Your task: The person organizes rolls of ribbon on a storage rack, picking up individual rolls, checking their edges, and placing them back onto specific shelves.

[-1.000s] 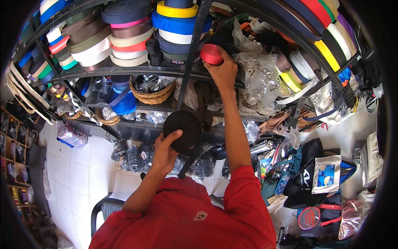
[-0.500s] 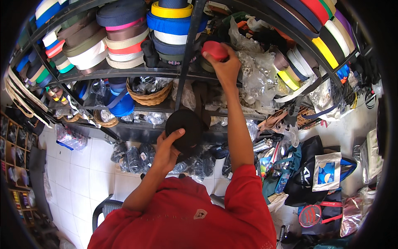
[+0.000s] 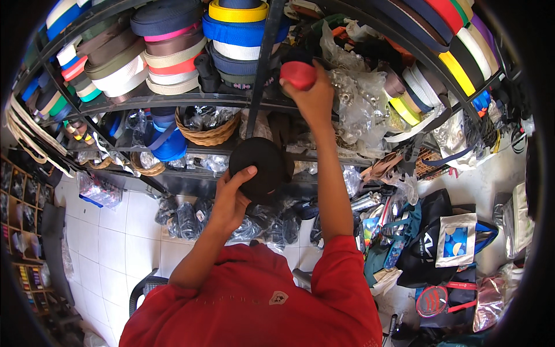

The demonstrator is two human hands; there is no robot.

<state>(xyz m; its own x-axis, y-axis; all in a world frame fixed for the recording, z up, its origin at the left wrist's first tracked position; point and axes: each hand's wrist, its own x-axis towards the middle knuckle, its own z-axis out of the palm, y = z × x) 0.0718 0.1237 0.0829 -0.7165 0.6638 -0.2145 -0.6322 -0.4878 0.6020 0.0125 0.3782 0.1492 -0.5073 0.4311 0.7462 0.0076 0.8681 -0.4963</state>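
My left hand [image 3: 231,199] grips a wide black webbing roll [image 3: 259,165] by its left edge, thumb across the flat face, in front of the lower shelf. Higher up, my right hand [image 3: 315,95] is closed around a small red webbing roll [image 3: 297,74] at the upper shelf, right of the black upright post [image 3: 265,63]. The red roll is tilted, and a dark roll shows just behind it. My right palm hides part of the red roll, and the fingers under the black roll are mostly hidden.
Stacked webbing rolls in many colours [image 3: 173,61] fill the upper shelf on the left. Clear bags of metal rings [image 3: 358,110] lie right of my right hand. A wicker basket [image 3: 209,136] stands on the lower shelf. Black wrapped bundles [image 3: 188,220] and bags [image 3: 425,243] lie on the floor.
The red roll has tipped in my right hand and dropped slightly, showing a dark roll behind it. My left hand has lifted the black roll a little.
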